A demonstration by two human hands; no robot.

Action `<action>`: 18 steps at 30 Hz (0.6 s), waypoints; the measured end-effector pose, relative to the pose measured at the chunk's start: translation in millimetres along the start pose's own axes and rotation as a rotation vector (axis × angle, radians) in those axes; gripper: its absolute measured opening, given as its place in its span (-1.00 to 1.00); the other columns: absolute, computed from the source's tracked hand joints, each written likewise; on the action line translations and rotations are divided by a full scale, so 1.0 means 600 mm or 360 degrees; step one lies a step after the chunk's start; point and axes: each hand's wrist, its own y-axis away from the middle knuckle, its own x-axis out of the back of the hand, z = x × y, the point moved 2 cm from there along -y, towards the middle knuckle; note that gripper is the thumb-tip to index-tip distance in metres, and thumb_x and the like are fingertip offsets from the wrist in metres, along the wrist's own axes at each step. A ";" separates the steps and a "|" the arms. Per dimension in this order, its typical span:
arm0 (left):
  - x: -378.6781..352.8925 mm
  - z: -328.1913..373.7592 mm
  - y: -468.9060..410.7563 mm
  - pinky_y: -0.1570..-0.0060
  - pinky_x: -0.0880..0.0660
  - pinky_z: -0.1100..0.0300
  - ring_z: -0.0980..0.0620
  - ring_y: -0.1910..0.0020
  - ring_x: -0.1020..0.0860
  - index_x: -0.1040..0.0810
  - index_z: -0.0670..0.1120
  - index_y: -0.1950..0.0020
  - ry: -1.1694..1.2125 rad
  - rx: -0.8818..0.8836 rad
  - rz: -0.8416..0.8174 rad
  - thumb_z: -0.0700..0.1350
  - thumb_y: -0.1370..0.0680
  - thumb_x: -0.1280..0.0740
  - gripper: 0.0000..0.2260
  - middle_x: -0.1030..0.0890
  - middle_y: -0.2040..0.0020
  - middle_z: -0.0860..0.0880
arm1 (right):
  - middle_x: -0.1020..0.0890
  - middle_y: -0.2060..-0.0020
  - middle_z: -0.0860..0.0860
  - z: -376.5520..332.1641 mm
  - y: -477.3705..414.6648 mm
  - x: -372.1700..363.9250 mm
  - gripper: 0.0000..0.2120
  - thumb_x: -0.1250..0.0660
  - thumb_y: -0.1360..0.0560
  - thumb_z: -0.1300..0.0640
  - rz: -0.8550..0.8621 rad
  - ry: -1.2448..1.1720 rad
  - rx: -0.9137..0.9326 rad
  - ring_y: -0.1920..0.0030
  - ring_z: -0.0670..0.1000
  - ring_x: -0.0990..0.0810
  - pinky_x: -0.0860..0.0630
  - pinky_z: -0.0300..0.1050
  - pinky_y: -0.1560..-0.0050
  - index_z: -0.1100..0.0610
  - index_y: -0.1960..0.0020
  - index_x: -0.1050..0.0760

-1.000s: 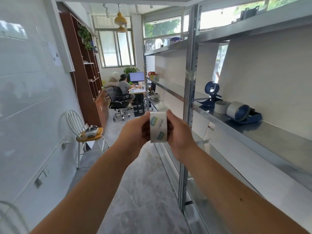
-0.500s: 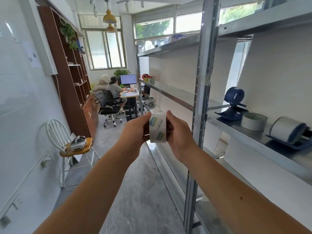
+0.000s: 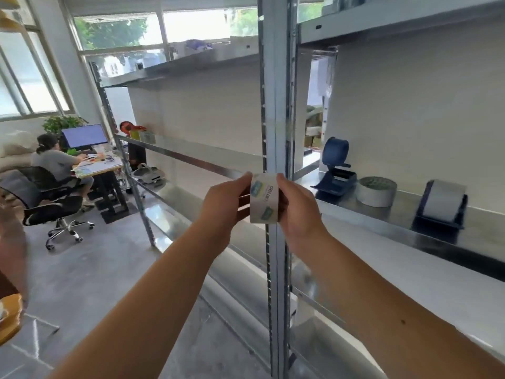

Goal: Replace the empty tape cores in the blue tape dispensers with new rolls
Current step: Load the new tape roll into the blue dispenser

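Note:
I hold a white tape roll (image 3: pixel 264 198) with printed labels edge-on between both hands, in front of a shelf upright. My left hand (image 3: pixel 226 203) grips its left side and my right hand (image 3: pixel 296 207) its right side. On the metal shelf (image 3: pixel 481 231) to the right stands a blue tape dispenser (image 3: pixel 335 166) with its blue hub raised. Beside it lies a loose tape roll (image 3: pixel 376 191), flat on the shelf. Further right a second blue dispenser (image 3: pixel 440 207) carries a wide white roll.
A steel upright post (image 3: pixel 276 105) of the rack stands just behind the hands. A person (image 3: pixel 56 160) sits at a desk (image 3: pixel 101 166) with a monitor at the far left, on a black office chair (image 3: pixel 46 198). Grey floor lies below.
The view has swung right and closer to the rack, so the dispensers and loose roll sit nearer. Both hands keep holding the roll the same way.

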 end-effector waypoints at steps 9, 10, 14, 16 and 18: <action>-0.131 -0.009 -0.131 -0.26 -0.60 -0.02 -0.05 -0.08 -0.73 -0.68 -0.16 -0.15 0.0025 -0.0004 -0.0449 0.06 -0.64 -0.32 -0.68 -0.77 -0.03 -0.10 | -0.73 0.03 0.14 -0.032 -0.086 0.106 -0.79 -0.39 -0.53 -0.03 0.0632 -0.0010 0.0138 -0.03 0.14 -0.68 -0.61 0.19 -0.13 0.07 -0.06 -0.65; -0.146 -0.009 -0.142 -0.24 -0.61 0.00 -0.04 -0.07 -0.73 -0.67 -0.16 -0.15 0.0041 0.0008 -0.0479 0.05 -0.64 -0.32 -0.69 -0.77 -0.02 -0.10 | -0.73 0.04 0.12 -0.036 -0.094 0.116 -0.79 -0.39 -0.52 -0.04 0.0675 0.0006 0.0145 -0.02 0.13 -0.69 -0.62 0.19 -0.13 0.05 -0.06 -0.65; -0.200 -0.010 -0.189 -0.10 -0.64 0.12 -0.02 -0.05 -0.73 -0.68 -0.12 -0.09 0.0035 -0.0005 -0.0620 0.05 -0.65 -0.32 -0.73 -0.77 -0.02 -0.08 | -0.72 0.04 0.05 -0.047 -0.124 0.154 -0.92 -0.39 -0.58 0.01 0.0777 0.0048 0.0194 -0.01 0.11 -0.69 -0.68 0.15 -0.09 -0.04 0.06 -0.64; -0.223 -0.016 -0.211 -0.07 -0.65 0.13 -0.01 -0.04 -0.73 -0.68 -0.08 -0.06 0.0005 -0.0005 -0.0663 0.07 -0.63 -0.33 -0.75 -0.77 -0.01 -0.05 | -0.72 0.01 0.06 -0.050 -0.134 0.169 -0.92 -0.38 -0.59 0.00 0.0840 0.0021 0.0216 -0.04 0.13 -0.69 -0.69 0.10 0.03 -0.04 0.03 -0.64; -0.243 -0.023 -0.232 -0.16 -0.65 0.03 -0.03 -0.05 -0.74 -0.68 -0.10 -0.11 -0.0004 0.0010 -0.0703 0.08 -0.61 -0.35 -0.72 -0.77 -0.03 -0.06 | -0.71 -0.01 0.07 -0.052 -0.144 0.180 -0.88 -0.35 -0.61 -0.02 0.0939 0.0030 0.0219 -0.04 0.13 -0.67 -0.64 -0.01 0.15 -0.03 0.00 -0.64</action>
